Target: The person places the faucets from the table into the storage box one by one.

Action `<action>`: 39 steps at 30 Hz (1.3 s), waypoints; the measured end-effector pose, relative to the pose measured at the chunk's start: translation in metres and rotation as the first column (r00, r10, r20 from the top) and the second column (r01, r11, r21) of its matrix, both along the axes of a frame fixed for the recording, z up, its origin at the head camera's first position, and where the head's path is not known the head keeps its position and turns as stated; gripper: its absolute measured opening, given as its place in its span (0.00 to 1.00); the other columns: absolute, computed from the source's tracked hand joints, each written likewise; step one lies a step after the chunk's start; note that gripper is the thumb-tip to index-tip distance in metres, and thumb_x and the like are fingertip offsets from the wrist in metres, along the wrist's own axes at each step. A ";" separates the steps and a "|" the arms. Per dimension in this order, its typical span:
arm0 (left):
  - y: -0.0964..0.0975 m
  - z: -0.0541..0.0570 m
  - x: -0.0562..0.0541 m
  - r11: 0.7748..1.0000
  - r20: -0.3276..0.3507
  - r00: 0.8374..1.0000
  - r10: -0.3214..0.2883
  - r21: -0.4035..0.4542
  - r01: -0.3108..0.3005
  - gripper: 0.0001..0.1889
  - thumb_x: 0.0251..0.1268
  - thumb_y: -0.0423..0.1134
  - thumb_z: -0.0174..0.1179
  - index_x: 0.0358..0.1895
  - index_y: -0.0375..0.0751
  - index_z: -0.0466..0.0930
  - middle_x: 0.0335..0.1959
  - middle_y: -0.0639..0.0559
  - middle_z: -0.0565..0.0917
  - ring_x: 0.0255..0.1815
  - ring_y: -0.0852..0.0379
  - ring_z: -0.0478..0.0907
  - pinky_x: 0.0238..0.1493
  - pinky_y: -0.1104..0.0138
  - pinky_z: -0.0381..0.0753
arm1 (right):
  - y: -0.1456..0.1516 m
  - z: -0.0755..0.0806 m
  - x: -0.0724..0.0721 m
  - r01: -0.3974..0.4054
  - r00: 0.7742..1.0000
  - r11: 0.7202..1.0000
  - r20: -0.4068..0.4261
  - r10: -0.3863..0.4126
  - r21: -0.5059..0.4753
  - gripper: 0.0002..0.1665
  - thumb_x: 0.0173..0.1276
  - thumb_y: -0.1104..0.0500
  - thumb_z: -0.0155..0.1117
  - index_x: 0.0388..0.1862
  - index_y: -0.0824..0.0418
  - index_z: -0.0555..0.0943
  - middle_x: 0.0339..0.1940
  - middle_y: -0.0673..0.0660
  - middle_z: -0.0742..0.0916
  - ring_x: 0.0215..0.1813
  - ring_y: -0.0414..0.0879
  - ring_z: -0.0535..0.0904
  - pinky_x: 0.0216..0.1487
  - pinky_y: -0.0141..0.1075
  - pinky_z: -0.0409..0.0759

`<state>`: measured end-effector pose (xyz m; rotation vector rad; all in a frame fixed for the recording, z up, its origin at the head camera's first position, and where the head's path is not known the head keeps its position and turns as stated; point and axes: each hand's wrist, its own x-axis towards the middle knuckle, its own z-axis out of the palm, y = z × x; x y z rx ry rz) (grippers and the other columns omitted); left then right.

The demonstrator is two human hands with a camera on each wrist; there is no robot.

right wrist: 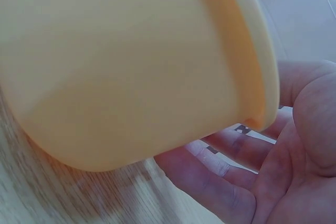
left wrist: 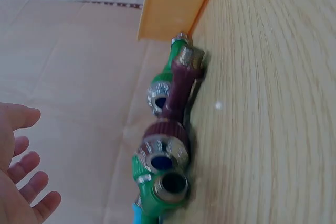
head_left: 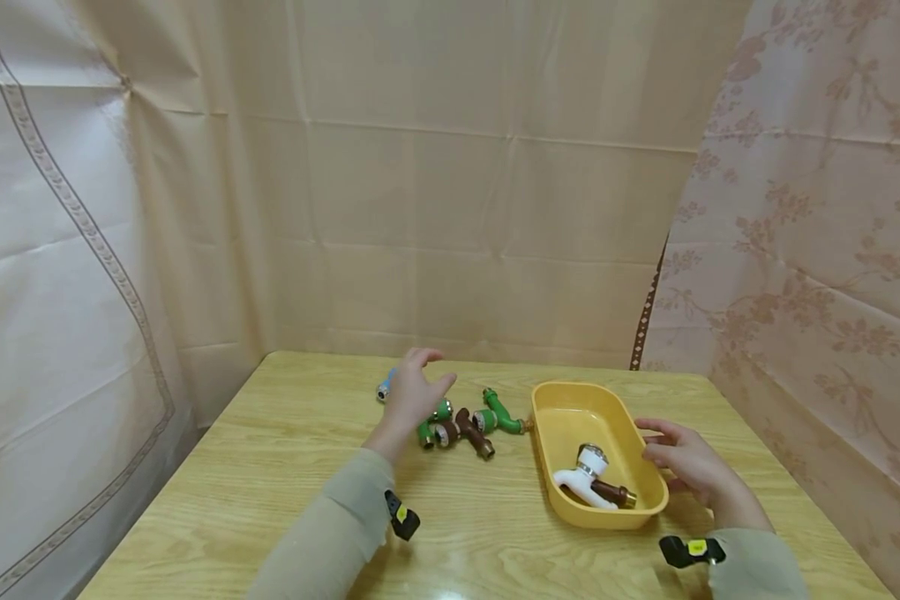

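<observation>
- Taps (head_left: 468,429) lie in a loose cluster on my counter (head_left: 232,475), left of the yellow tray (head_left: 611,521), glossy bodies with metallic-looking threaded ends
- Brown tap (left wrist: 181,90) has a ribbed collar and a silvery ring; its knob end sits tight against a green tap (left wrist: 152,198) with a round, dark mouth
- Another green tap (head_left: 504,415) curves like an S, its brassy end right by the tray's wall; a blue piece (head_left: 387,383) peeks out past my left hand (head_left: 412,392)
- Inside the tray, at the near end, a smooth white tap (head_left: 581,486) leans over a second brown tap (head_left: 610,493)
- My left hand is over the cluster, thumb and fingers apart, holding nothing
- My right hand (head_left: 682,454) is at the tray's right side, digits loosely apart by the rim; how firmly they press I cannot tell
- Rounded corners and a turned-out lip edge the tray, whose yellow floor shows at the far end
- Pale wood grain spreads wide left and front of the cluster, a narrower strip runs right of the tray, and creased cloth (head_left: 457,208) hangs behind the far edge
</observation>
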<state>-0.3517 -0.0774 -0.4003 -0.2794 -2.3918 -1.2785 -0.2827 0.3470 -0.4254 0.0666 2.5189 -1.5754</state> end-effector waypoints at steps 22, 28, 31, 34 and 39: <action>-0.042 -0.019 -0.018 0.988 0.090 0.984 0.151 -0.053 -0.147 0.28 0.59 0.47 0.74 0.62 0.43 0.80 0.66 0.42 0.73 0.65 0.39 0.71 0.62 0.45 0.75 | -0.002 0.001 0.002 0.003 1.000 1.000 -0.003 -0.003 -0.007 0.40 0.71 0.64 0.59 0.79 0.66 0.59 0.67 0.76 0.72 0.54 0.59 0.77 0.43 0.53 0.86; -0.048 -0.023 -0.020 0.988 0.133 0.980 0.149 -0.060 -0.142 0.31 0.58 0.46 0.74 0.65 0.41 0.78 0.66 0.42 0.71 0.66 0.39 0.69 0.64 0.45 0.73 | -0.002 0.002 0.002 0.004 1.000 1.000 -0.002 -0.004 -0.003 0.40 0.71 0.64 0.59 0.79 0.66 0.59 0.67 0.76 0.72 0.54 0.59 0.78 0.43 0.53 0.86; -0.051 -0.025 -0.021 0.988 0.149 0.978 0.147 -0.066 -0.138 0.33 0.58 0.47 0.74 0.66 0.39 0.77 0.66 0.40 0.71 0.65 0.38 0.69 0.63 0.44 0.73 | -0.002 0.001 0.002 0.004 1.000 1.000 -0.001 -0.004 -0.004 0.40 0.71 0.64 0.59 0.79 0.66 0.59 0.67 0.76 0.72 0.54 0.59 0.78 0.43 0.53 0.86; -0.054 -0.027 -0.021 0.989 0.164 0.976 0.143 -0.067 -0.134 0.33 0.58 0.46 0.75 0.66 0.39 0.76 0.66 0.39 0.71 0.66 0.37 0.68 0.64 0.45 0.73 | -0.002 0.001 0.001 0.007 1.000 1.000 0.004 -0.007 -0.010 0.40 0.71 0.64 0.59 0.79 0.66 0.58 0.67 0.76 0.73 0.53 0.58 0.78 0.43 0.53 0.87; -0.057 -0.031 -0.022 0.990 0.191 0.972 0.139 -0.059 -0.130 0.33 0.59 0.43 0.75 0.67 0.38 0.75 0.67 0.39 0.69 0.68 0.37 0.67 0.67 0.46 0.70 | -0.001 0.000 0.000 0.013 1.000 1.000 0.009 -0.013 -0.011 0.40 0.70 0.64 0.59 0.79 0.66 0.58 0.66 0.76 0.73 0.52 0.57 0.78 0.42 0.53 0.87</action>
